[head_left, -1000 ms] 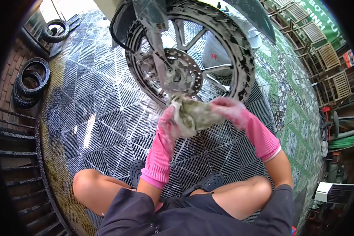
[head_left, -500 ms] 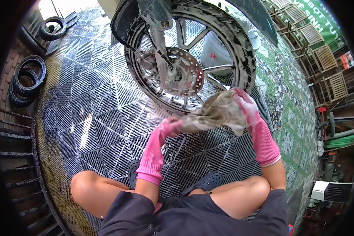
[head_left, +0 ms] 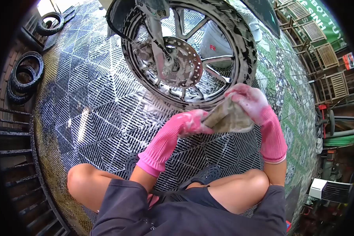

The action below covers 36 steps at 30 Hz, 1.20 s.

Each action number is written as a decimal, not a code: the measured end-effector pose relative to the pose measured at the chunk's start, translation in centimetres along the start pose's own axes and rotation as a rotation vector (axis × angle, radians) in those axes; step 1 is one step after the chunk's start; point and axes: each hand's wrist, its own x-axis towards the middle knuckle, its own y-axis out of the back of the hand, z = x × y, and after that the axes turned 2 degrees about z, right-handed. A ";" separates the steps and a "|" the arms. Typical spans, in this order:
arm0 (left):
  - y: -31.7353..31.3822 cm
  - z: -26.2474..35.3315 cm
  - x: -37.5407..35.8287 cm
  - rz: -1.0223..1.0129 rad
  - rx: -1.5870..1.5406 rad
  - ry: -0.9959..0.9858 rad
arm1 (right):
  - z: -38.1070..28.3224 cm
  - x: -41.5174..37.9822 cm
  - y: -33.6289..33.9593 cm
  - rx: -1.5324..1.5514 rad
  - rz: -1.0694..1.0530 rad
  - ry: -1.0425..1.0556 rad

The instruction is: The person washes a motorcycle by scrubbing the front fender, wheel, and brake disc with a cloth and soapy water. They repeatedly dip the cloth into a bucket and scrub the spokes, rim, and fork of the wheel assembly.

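Between my hands a brownish, wet cloth (head_left: 234, 118) is held up in front of the wheel's lower edge. My left hand (head_left: 192, 122), in a pink glove with suds on it, grips the cloth's left end. The foam-covered right hand (head_left: 249, 100), gloved the same way, pinches its upper right part. Just beyond is a motorbike's front wheel (head_left: 208, 65), its tyre and spokes streaked with white foam. A drilled brake disc (head_left: 192, 67) and the fork leg (head_left: 157, 51) show at its hub.
Black ridged mats (head_left: 94, 118) cover the floor, wet with suds. Loose tyres (head_left: 27, 72) lie at the left near a dark metal grating (head_left: 17, 165). Wooden chairs (head_left: 326, 55) line the right side, with a green hose (head_left: 338, 141) below. A grey bucket-like object (head_left: 216, 45) stands behind the wheel.
My left hand has moved up and right, closer to the right hand. The cloth, stretched out before, is now bunched and shorter between them.
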 end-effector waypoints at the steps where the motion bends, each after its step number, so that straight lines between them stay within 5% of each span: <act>1: 0.1 -1.1 -0.4 -0.030 -0.116 0.193 | -0.3 -0.3 0.3 0.001 -0.001 -0.002; 6: 0.0 -3.4 -2.0 0.075 -0.494 0.181 | 0.0 -1.3 0.5 -0.469 0.191 0.012; 10: -0.3 -2.3 -2.6 0.118 -0.693 0.044 | -1.6 -0.5 -4.8 -0.528 -0.082 -0.119; 14: -2.4 -1.2 -3.8 0.185 -0.843 -0.032 | 0.1 -1.2 -7.8 -0.436 -0.535 0.309; 15: -2.7 -1.2 -3.8 0.207 -0.869 -0.053 | -1.0 -0.9 -7.0 -0.330 -0.591 0.171; 16: -2.6 -1.4 -3.6 0.238 -0.892 -0.075 | -2.5 -0.8 -5.5 -0.456 -0.519 0.115; 18: -1.2 -2.7 -1.8 0.273 -0.934 -0.182 | -1.4 -0.8 -2.9 -0.324 -0.021 0.314; 20: 2.4 -2.6 -0.2 0.044 -0.840 -0.702 | -2.1 -1.0 -0.1 -0.044 0.291 0.278; 22: 6.0 2.9 -0.4 -0.206 -0.704 -1.244 | 0.0 -0.2 1.4 0.256 0.548 0.522; 23: 4.3 1.7 -1.7 0.423 -0.632 -0.711 | 0.5 -0.2 2.0 0.242 0.629 0.519; 25: 3.6 1.7 -1.2 0.987 -0.483 -0.131 | 1.6 -0.1 3.1 0.237 0.744 0.452; 26: 3.1 1.9 0.2 1.119 -0.425 -0.039 | 1.8 0.4 2.9 0.239 0.751 0.461; 30: 2.2 2.2 7.0 1.314 -0.099 -0.167 | 3.3 2.5 1.8 0.221 0.844 0.546; 34: 7.9 2.8 10.8 1.448 0.006 -0.245 | 5.4 4.0 1.3 0.150 0.834 0.467; 36: 9.5 3.1 11.5 1.476 0.014 -0.274 | 6.1 5.4 2.4 0.693 0.734 0.567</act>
